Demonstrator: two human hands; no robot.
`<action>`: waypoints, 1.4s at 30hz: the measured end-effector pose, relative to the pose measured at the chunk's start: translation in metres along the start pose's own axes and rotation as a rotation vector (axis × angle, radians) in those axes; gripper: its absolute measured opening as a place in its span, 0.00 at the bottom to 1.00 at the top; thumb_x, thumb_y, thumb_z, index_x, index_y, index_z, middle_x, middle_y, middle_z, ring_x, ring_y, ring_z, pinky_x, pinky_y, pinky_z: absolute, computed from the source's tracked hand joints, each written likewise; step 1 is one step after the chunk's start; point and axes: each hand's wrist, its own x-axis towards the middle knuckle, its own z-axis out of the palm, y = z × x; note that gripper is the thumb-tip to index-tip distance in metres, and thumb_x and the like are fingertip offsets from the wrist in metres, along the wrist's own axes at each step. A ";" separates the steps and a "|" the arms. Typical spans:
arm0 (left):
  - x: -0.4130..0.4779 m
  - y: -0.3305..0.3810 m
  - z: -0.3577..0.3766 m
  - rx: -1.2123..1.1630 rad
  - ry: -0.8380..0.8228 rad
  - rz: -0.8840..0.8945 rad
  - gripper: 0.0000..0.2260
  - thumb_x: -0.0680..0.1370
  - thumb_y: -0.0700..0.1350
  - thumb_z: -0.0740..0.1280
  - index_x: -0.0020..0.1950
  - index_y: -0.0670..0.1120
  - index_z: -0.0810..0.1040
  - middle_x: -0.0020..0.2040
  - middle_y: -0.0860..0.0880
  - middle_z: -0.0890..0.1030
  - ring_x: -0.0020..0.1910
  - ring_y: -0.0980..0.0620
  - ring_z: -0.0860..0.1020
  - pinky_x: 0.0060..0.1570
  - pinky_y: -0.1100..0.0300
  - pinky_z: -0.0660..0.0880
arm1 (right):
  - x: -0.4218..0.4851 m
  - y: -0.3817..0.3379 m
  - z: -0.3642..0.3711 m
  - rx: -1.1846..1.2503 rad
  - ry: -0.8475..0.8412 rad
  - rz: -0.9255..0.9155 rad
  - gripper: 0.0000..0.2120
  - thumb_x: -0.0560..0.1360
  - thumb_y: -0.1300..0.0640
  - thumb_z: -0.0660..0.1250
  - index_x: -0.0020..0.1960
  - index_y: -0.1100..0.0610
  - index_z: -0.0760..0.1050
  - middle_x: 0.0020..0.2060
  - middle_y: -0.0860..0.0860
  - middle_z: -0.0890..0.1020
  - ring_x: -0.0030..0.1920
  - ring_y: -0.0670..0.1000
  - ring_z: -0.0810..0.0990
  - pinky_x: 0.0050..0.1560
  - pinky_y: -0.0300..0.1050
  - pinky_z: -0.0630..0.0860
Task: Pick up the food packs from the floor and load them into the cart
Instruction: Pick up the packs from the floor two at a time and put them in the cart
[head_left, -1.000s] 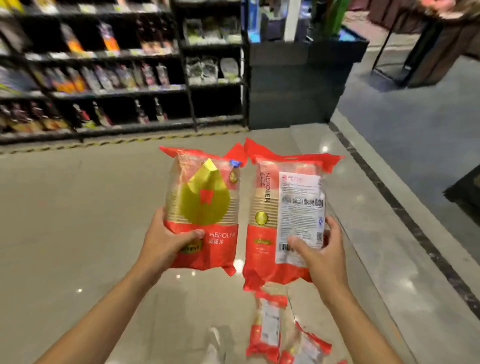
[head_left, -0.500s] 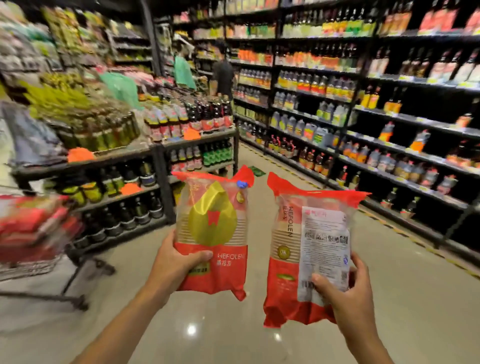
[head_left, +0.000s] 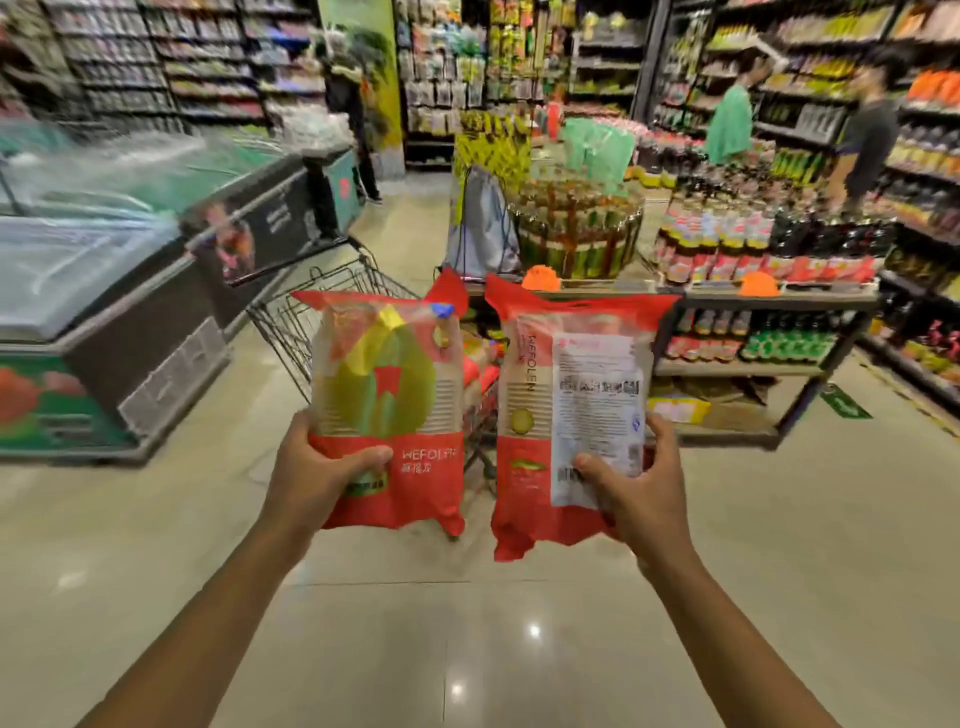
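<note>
A: Fingers (head_left: 371, 456) of my left hand (head_left: 317, 478) clamp one food pack (head_left: 387, 395); right hand (head_left: 641, 493) grips another (head_left: 566, 410), both upright before the cart (head_left: 332, 306).

B: Handling?

A: Light, soft, slick film, I judge; hold low, at the red base.

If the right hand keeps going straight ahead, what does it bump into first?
Probably the shopping cart: the right hand, holding a food pack, points toward the cart's basket just beyond it. Depth is hard to judge.

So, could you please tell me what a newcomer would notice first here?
Two red food packs fill the centre, upright: the left hand grips the left pack, the right hand the right pack. Right behind them stands the cart, with a freezer at left.
</note>
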 end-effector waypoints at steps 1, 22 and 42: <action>0.017 -0.003 -0.017 -0.005 0.037 0.002 0.42 0.51 0.55 0.82 0.63 0.49 0.74 0.56 0.47 0.83 0.53 0.46 0.84 0.51 0.47 0.82 | 0.014 -0.001 0.027 -0.004 -0.029 -0.016 0.36 0.67 0.63 0.79 0.68 0.48 0.66 0.57 0.49 0.80 0.52 0.45 0.82 0.50 0.49 0.82; 0.539 -0.071 -0.111 0.006 0.018 -0.118 0.36 0.59 0.45 0.84 0.65 0.44 0.74 0.54 0.43 0.84 0.46 0.47 0.84 0.38 0.53 0.82 | 0.365 0.053 0.430 0.011 -0.095 0.142 0.35 0.69 0.62 0.79 0.67 0.46 0.64 0.51 0.38 0.77 0.51 0.43 0.82 0.55 0.52 0.82; 1.010 -0.282 0.018 0.343 -0.621 -0.464 0.43 0.48 0.53 0.87 0.61 0.44 0.79 0.52 0.41 0.86 0.48 0.39 0.86 0.47 0.35 0.83 | 0.605 0.244 0.647 -0.188 0.386 0.742 0.37 0.61 0.54 0.81 0.65 0.55 0.70 0.53 0.50 0.84 0.50 0.51 0.85 0.54 0.55 0.83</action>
